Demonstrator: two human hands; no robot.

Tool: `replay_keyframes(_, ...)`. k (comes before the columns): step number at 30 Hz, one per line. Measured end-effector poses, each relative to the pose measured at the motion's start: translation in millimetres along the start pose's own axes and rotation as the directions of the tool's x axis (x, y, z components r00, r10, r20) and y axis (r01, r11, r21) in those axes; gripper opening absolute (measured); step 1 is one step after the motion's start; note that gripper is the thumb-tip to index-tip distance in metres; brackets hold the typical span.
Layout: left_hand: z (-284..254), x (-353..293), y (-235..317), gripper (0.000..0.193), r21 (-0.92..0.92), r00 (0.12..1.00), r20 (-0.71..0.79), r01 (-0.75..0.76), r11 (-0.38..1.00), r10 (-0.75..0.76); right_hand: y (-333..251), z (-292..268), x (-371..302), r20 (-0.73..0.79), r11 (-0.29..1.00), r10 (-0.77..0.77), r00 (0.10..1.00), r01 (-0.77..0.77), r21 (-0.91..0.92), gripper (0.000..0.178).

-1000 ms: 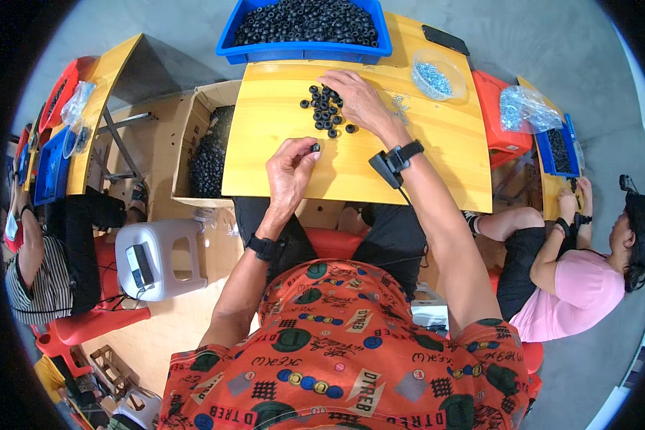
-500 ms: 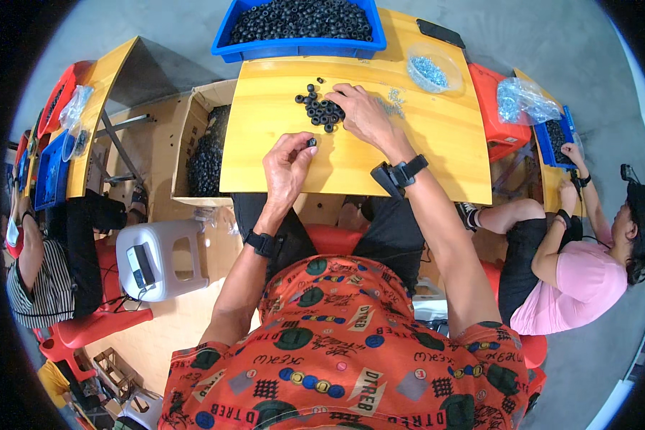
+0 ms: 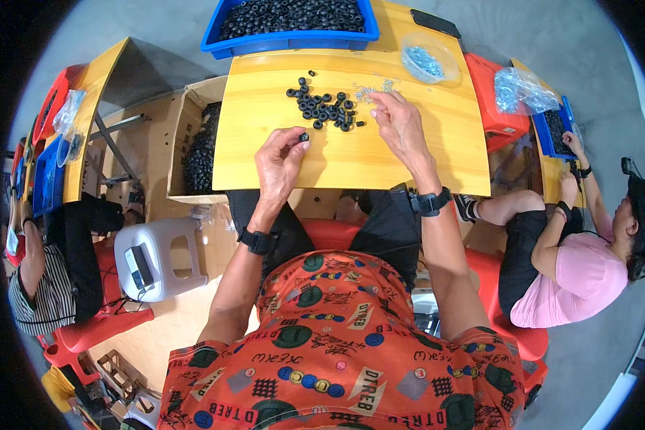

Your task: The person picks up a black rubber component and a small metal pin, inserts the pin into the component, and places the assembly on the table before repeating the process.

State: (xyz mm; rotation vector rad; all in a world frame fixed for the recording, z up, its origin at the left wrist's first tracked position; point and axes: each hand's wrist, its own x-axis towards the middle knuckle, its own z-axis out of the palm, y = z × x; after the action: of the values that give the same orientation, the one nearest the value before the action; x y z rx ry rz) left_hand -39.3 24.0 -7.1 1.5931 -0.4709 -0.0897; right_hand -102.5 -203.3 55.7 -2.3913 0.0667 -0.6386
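Observation:
My left hand (image 3: 281,159) pinches a small round black plastic part (image 3: 304,137) between thumb and fingertips, just above the yellow table's (image 3: 251,154) near edge. A loose cluster of the same black parts (image 3: 322,111) lies on the tabletop between my hands. To their right, my right hand (image 3: 401,129) reaches over a scatter of tiny silvery pieces (image 3: 388,85), probably small screws. Its thumb and index finger come together there; whether something is between them is too small to make out.
A blue bin (image 3: 287,44) full of black parts stands at the table's far side. A clear bowl (image 3: 441,66) of bluish metal pieces and a black phone (image 3: 436,23) are at the far right. Left below is a carton (image 3: 177,154). People sit at tables on both sides.
My right hand has left the black cluster and moved right to the silvery pieces. The cluster is more spread out. My left hand still holds its black part.

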Motion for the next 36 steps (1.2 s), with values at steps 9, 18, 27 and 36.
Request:
replay_keyframes(9,1,1,0,0.020,0.006,1.000,0.000,-0.006,1.000,0.006,8,15,-19,0.034,0.982,0.145,0.989,-0.148,0.120,0.012)
replay_keyframes(18,1,0,5,0.020,-0.010,1.000,-0.004,0.024,1.000,-0.024,6,28,-24,-0.010,0.997,0.080,0.997,-0.080,0.008,0.008)
replay_keyframes(27,2,-19,20,0.024,-0.289,0.980,0.058,0.200,0.936,-0.191,-30,29,-58,0.245,0.864,0.319,0.916,-0.387,0.322,0.020)
replay_keyframes(36,2,-34,39,0.026,-0.335,0.965,0.097,0.260,0.906,-0.242,-63,26,-52,0.327,0.577,0.297,0.897,-0.442,0.687,0.014)
